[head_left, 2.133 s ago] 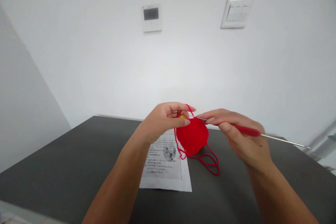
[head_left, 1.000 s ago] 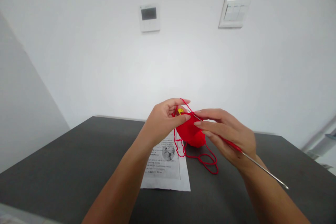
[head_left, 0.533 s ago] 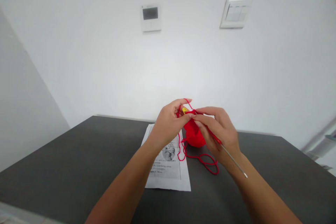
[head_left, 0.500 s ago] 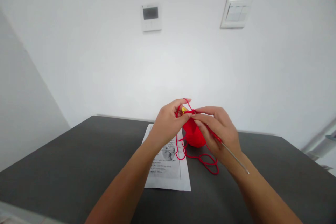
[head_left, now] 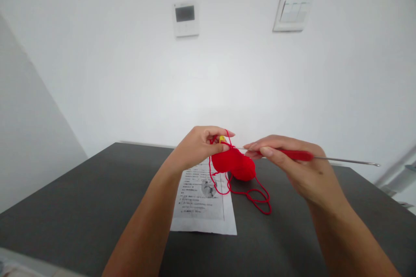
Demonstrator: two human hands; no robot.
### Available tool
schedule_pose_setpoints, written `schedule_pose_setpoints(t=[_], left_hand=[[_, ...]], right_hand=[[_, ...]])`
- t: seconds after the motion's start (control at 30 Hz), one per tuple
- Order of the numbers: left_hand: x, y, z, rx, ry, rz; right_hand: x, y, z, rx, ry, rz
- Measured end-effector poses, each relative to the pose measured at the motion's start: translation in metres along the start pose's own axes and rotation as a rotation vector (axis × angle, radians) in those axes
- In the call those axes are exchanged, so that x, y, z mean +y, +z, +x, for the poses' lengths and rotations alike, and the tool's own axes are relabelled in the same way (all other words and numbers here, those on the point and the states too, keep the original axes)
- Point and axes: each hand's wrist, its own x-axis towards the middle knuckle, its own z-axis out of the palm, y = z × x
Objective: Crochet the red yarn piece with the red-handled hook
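Between thumb and fingers, my left hand (head_left: 201, 145) pinches a small red crochet piece (head_left: 224, 159), with red yarn looped over the raised index finger. A yellow stitch marker (head_left: 222, 139) sits at the piece's upper edge. My right hand (head_left: 289, 156) is closed around the red handle of a double-ended crochet hook (head_left: 297, 155). One metal end reaches left to the top edge of the piece; the other sticks out to the right. Behind the piece, partly covered by it, rests a ball of red yarn (head_left: 245, 169).
A printed sheet (head_left: 201, 220) lies on the dark table (head_left: 260, 246) under my left hand. Loose loops of red yarn (head_left: 260, 201) trail beside it. The white wall behind carries a panel with a screen (head_left: 186, 19) and a light switch (head_left: 294, 13).
My right hand has moved right and turned the hook from a steep slant to nearly level. My left hand has shifted slightly left, and more of the red piece now shows.
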Motion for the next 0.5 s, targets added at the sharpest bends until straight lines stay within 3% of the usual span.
schedule_pose_setpoints(t=[0.1, 0.23, 0.5], left_hand=[[0.0055, 0.0003, -0.0026, -0.097, -0.023, -0.154], [0.0074, 0.0016, -0.0032, -0.140, -0.019, -0.257], [0.0098, 0.0039, -0.0076, -0.163, -0.004, -0.284]], right_hand=[[0.0053, 0.0002, 0.0010, -0.005, -0.175, 0.018], [0.0052, 0.0006, 0.0027, -0.052, -0.316, -0.077], [0.0015, -0.0028, 0.0020, -0.167, -0.266, -0.127]])
